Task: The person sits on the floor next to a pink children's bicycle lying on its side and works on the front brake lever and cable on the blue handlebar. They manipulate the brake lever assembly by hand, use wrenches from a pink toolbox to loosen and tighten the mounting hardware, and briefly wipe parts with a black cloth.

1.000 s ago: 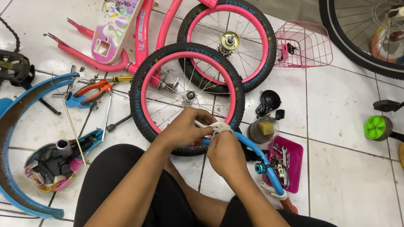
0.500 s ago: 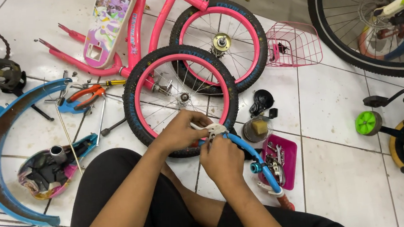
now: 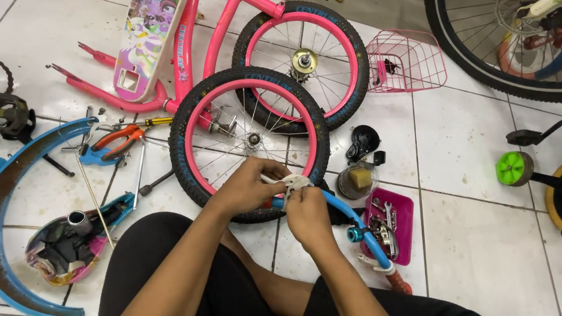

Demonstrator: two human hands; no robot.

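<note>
- your left hand [image 3: 246, 189] and right hand [image 3: 308, 212] both pinch the small white plastic part [image 3: 292, 184] on the curved blue handlebar [image 3: 341, 214]; they've held it there as your view edged closer.
- beyond, the pink-rimmed black-tyred wheel [image 3: 249, 144] lies flat on the white tiled floor [image 3: 473, 160].

Two wheels [image 3: 249, 144] are lying ahead on the floor, fender [image 3: 6, 226] sitting left, basket [image 3: 405, 60] and tray [image 3: 390, 226] sitting right.

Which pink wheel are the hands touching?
The nearer pink wheel, lying closest to the person, under both hands. The other pink wheel lies farther away, untouched.
</note>
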